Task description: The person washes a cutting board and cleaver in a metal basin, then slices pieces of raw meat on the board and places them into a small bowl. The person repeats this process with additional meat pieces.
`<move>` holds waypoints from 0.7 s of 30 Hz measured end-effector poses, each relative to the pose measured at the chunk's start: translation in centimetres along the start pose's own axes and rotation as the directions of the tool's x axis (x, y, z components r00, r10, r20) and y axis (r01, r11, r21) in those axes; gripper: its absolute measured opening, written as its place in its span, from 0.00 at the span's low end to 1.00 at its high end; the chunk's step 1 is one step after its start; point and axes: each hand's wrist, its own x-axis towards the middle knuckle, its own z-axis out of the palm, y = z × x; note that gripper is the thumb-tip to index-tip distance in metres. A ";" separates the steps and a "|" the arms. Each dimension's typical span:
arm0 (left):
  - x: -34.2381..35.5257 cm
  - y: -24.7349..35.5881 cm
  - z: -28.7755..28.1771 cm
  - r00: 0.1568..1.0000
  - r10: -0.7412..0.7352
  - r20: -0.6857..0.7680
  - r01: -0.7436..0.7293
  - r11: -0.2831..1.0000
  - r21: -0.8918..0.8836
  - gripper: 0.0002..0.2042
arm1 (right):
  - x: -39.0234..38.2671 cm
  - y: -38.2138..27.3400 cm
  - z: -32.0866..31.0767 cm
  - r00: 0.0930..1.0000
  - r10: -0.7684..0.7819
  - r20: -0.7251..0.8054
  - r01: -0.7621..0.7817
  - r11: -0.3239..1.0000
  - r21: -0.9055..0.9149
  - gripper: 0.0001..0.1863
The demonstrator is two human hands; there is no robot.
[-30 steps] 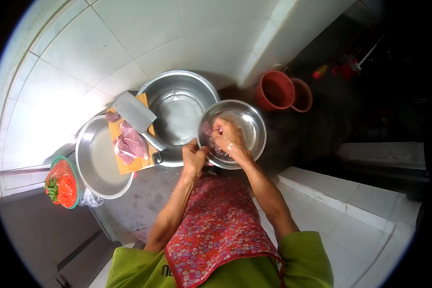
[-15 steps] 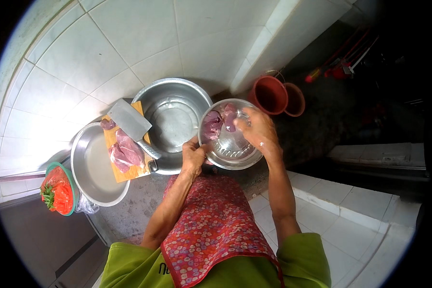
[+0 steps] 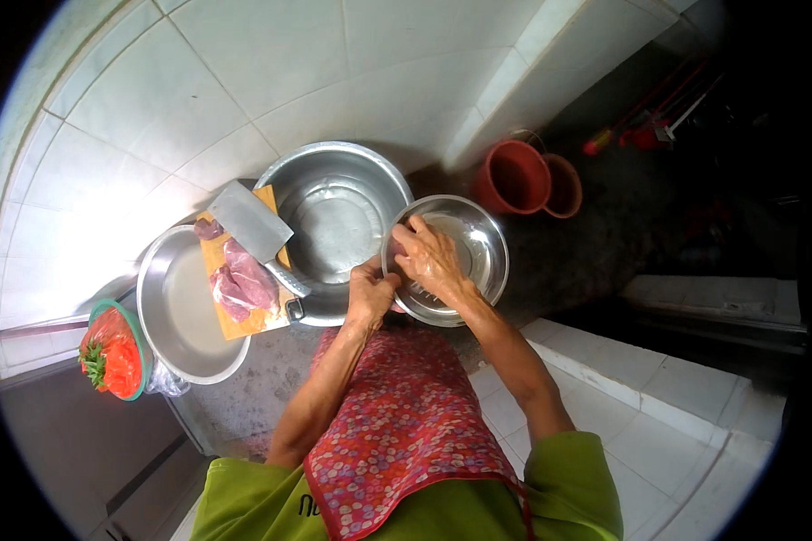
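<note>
My left hand [image 3: 370,296] grips the near-left rim of a shiny metal bowl [image 3: 493,261], which tilts slightly beside a large metal basin [image 3: 284,171]. Inside the bowl, my right hand [image 3: 430,260] has its fingers bent around dark red meat [image 3: 396,258] at the left wall. Most of that meat is hidden under the hand. To the left, a wooden cutting board [image 3: 263,320] bears a larger pink piece of meat [image 3: 246,279] and a small dark piece [image 3: 208,229]. A cleaver [image 3: 248,219] lies across the board, its handle toward me.
The board bridges the large basin and a second metal basin [image 3: 185,316] with cloudy liquid. Further left stands a green basket [image 3: 138,347] with a red plastic bag [image 3: 117,356] and green leaves. Two reddish buckets [image 3: 514,185] stand at the right, before a tiled ledge [image 3: 641,365].
My right hand has moved left and down inside the bowl, from its right side onto the meat, now mostly covered. The bowl has shifted slightly right; my left hand keeps its rim.
</note>
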 end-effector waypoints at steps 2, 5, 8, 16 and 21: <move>-0.1 0.3 0.1 1.000 0.010 -0.003 -0.010 0.999 0.030 0.12 | 0.2 0.3 -0.4 0.986 0.129 -0.103 -0.111 0.981 0.161 0.12; 0.3 0.0 -0.2 1.000 0.011 0.010 -0.011 1.000 0.026 0.12 | -0.1 0.5 -2.7 0.919 0.361 -0.161 -0.250 0.847 0.469 0.08; 0.6 0.0 -0.2 1.000 -0.019 0.016 0.019 1.000 -0.023 0.14 | -1.5 1.1 -5.9 0.834 0.545 0.088 -0.326 0.358 0.875 0.08; 1.4 -0.7 -0.2 0.998 -0.036 0.049 0.039 0.998 -0.044 0.19 | -4.2 3.9 -6.1 0.739 0.534 0.411 -0.192 -0.418 0.888 0.18; 1.3 -0.4 -0.6 0.998 -0.055 0.034 0.056 0.998 -0.021 0.19 | -4.2 3.1 -4.1 0.662 0.569 0.487 -0.150 -0.536 0.831 0.18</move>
